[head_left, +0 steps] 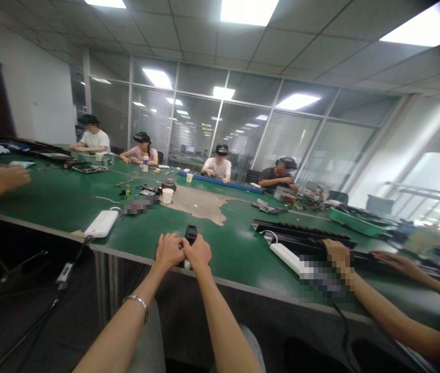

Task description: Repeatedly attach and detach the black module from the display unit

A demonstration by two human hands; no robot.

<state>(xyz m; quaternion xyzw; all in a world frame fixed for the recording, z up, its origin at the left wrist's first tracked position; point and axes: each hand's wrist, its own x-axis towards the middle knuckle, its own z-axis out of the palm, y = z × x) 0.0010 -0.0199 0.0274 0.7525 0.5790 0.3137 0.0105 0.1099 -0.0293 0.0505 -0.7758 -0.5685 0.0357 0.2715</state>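
Both of my hands meet at the near edge of the green table. My right hand (pixel 199 252) is closed around a small black block-like object (pixel 191 233), whose top shows beyond the fingers. My left hand (pixel 170 250), with a metal bracelet (pixel 138 302) on the wrist, presses against the right one with its fingers curled. What the left fingers hold is hidden. A small whitish piece (pixel 187 264) shows below the hands, too blurred to name.
A white power bank (pixel 101 224) with a cable lies to the left. A paper cup (pixel 167 196) stands ahead. On the right are another power bank (pixel 285 259), long black rails (pixel 305 233) and a co-worker's hands (pixel 338 254). More people sit across the table; a green basket (pixel 354 221) stands far right.
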